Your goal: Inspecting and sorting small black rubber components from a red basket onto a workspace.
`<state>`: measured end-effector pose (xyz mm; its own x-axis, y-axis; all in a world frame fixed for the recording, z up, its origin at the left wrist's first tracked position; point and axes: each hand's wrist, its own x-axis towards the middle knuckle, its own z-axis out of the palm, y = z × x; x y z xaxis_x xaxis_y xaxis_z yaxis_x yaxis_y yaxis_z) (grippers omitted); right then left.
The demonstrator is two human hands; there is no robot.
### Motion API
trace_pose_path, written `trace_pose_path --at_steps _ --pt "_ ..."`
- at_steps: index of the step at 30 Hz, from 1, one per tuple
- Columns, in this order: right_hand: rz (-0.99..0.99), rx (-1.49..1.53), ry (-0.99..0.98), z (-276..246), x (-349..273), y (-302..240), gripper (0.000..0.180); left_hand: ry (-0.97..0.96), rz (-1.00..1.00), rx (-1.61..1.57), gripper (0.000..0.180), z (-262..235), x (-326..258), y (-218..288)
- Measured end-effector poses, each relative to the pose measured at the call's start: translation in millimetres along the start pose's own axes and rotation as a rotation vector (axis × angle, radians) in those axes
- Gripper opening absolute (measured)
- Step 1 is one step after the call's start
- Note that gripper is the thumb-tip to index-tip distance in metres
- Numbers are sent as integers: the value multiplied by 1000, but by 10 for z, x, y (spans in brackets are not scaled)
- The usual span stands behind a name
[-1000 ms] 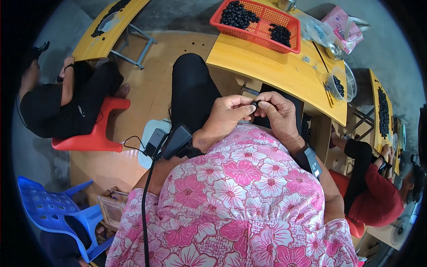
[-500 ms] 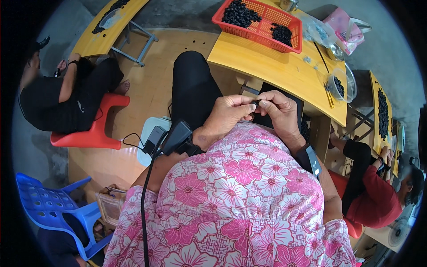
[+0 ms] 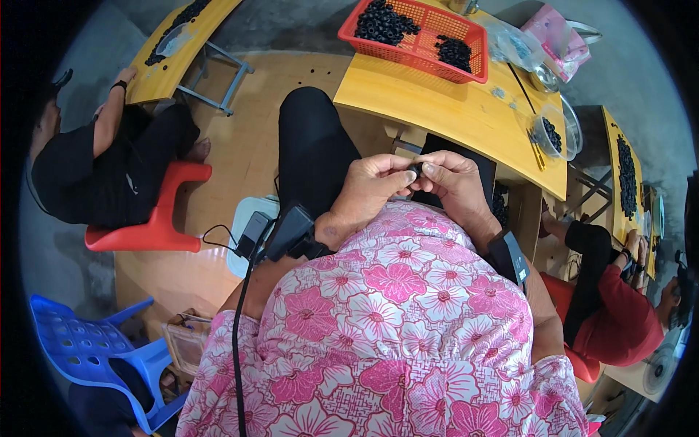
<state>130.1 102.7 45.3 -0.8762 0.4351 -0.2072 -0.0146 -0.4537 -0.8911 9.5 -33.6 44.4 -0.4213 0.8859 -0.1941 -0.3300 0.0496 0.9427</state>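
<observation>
Above my lap, just short of the yellow table (image 3: 393,91), my two hands meet fingertip to fingertip around a small black ring (image 3: 416,169). My left hand (image 3: 370,188) is closed, its thumb and fingers pinching one side of the ring. From the other side my right hand (image 3: 460,183) pinches it too, with the thumb on top. The fingers cover most of the ring. On the table a red plastic basket (image 3: 412,61) holds two heaps of black rings, a larger heap (image 3: 382,23) and a smaller one (image 3: 454,52).
Clear plastic bowl (image 3: 575,144) with black rings, yellow-handled tool (image 3: 538,156), plastic bag (image 3: 513,42) and pink bag (image 3: 557,40) lie on the table's right part. People sit left (image 3: 84,171) and right (image 3: 619,313) at other tables. Blue chair (image 3: 80,342) stands behind left.
My hands stay together, and more of the black ring shows between the fingertips. The person at the left has moved a hand up to the table edge. The view has shifted slightly.
</observation>
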Motion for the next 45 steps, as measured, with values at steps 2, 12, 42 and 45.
trace_pose_path --at_steps 2,12,42,45 --pt "22 66 -11 15 2 -13 13 -15 28 -22 22 -10 13 -36" --pt "219 221 -270 -80 18 -18 23 2 185 165 23 -5 0 -35" --pt "194 213 -242 10 1 32 25 85 407 315 19 -5 70 -120" --pt "217 234 -237 -3 5 44 26 85 403 321 18 -20 71 -141"
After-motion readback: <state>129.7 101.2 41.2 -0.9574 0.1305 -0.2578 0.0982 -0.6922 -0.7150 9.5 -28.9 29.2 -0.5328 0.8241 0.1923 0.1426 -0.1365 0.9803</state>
